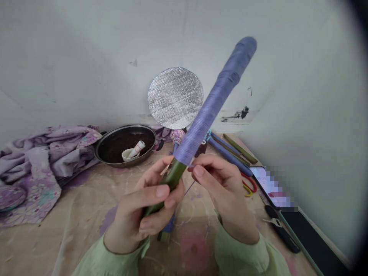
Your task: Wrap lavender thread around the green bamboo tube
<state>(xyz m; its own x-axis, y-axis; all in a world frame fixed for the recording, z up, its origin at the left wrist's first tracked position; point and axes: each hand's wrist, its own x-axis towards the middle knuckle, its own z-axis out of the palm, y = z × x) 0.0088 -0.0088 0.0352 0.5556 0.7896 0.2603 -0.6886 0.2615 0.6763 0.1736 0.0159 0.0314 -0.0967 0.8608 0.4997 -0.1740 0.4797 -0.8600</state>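
Observation:
A green bamboo stick (pixel 177 171) slants up to the right, its upper part covered by tight coils of purple thread (pixel 207 113). My left hand (pixel 143 209) is closed round the bare lower end, thumb lying along the front. Beside the lower edge of the coils, my right hand (pixel 225 191) pinches the thread between thumb and fingertips. A short length of loose thread (pixel 189 187) runs down between my hands. Below the left hand, part of another stick with blue-purple wrapping (pixel 168 228) shows; the rest of it is hidden.
A dark pan (pixel 125 165) holds a small white bowl (pixel 126 155) with a white roll in it. Floral cloth (pixel 37 176) is heaped left. A silver foil disc (pixel 175 97) leans at the wall. Rightward lie wrapped sticks (pixel 230 156), red-and-yellow handles (pixel 250 184) and a phone (pixel 268 188).

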